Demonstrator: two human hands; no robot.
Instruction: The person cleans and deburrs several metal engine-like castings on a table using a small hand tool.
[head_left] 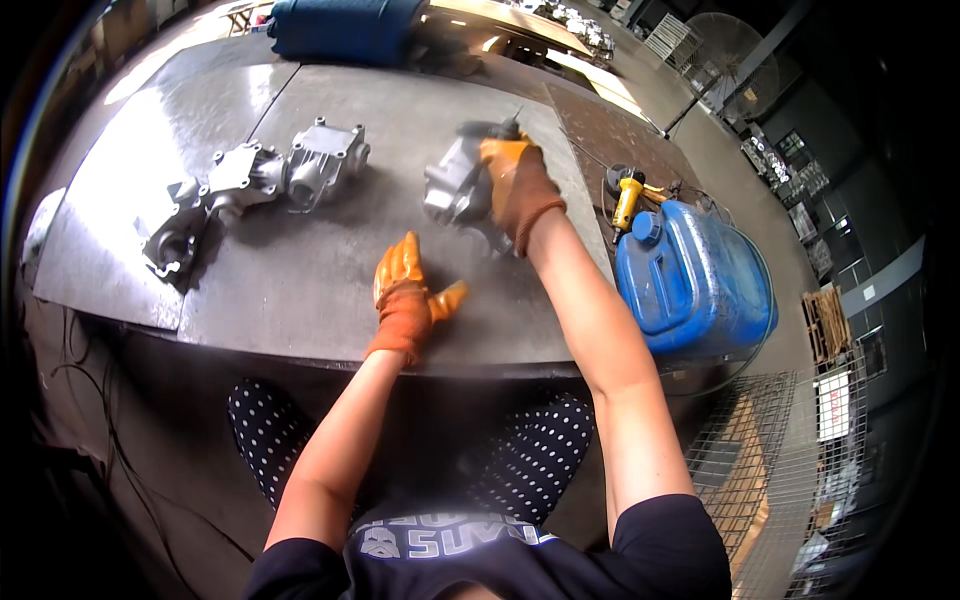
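My right hand (pixel 520 185), in an orange-coated glove, is closed over the right side of a grey metal casting (pixel 455 185). Motion smears the hand and the casting's lower end, and the glove hides part of it. Right behind it, close to my fingers, is a dark object (pixel 485 129) with a thin pointed tip; its kind is unclear. My left hand (pixel 405 285), gloved the same way, is open near the table's front edge, fingers stretched forward and thumb out to the right. Nothing is in it.
Three similar castings (pixel 325 165) stand in a row on the left of the metal table (pixel 300 325). A blue jerrycan (pixel 690 285) and a yellow angle grinder (pixel 627 200) are at the right. At the far edge sits a blue container (pixel 345 30). Wire mesh (pixel 740 430) stands lower right.
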